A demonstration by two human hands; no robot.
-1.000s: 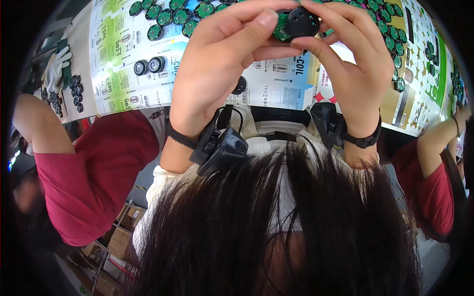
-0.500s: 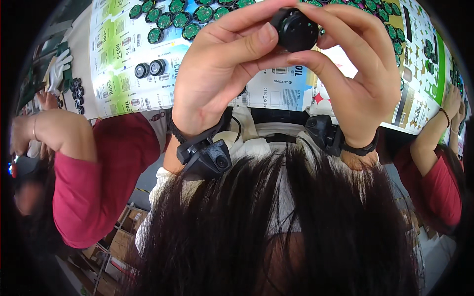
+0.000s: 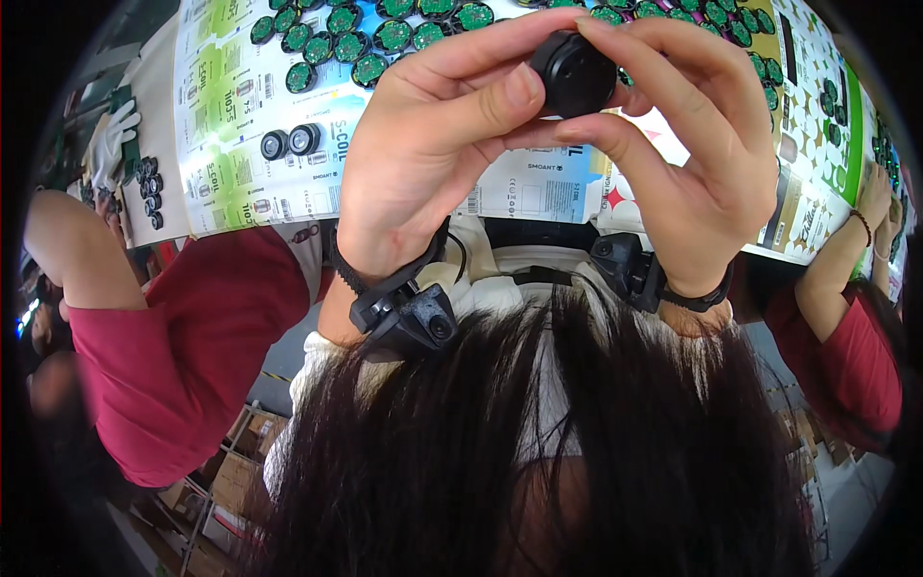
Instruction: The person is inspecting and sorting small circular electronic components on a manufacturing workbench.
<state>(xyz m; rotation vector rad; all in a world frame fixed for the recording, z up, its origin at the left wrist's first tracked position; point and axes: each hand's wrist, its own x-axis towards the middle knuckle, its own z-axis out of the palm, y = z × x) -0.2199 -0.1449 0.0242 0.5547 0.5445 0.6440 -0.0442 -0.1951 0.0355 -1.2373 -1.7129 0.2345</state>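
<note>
Black round casing point(image 3: 577, 77): held up over the counter point(image 3: 159, 101) in both hands, its dark disc face partly showing; it is the landmark for the places below.
Left hand point(image 3: 423, 130): grasping the casing from its left, thumb against the near side, forefinger stretched along the far edge.
Right hand point(image 3: 707, 159): grasping the casing from its right, forefinger at the far edge, thumb below it on the near side.
Green circuit boards point(image 3: 351, 46): round, many set in black rims, spread in a cluster left of the casing and past it.
Purple-rimmed boards point(image 3: 716, 13): grouped to the right of the casing.
Black ring pair point(image 3: 288, 143): side by side, well to the left of the casing, with pale centres.
Printed sheets point(image 3: 524, 192): covering much of the counter under the casing.
White glove point(image 3: 115, 135): far left of the casing.
Co-workers' red sleeves point(image 3: 159, 394): one on each side of the casing, well apart from it.
</note>
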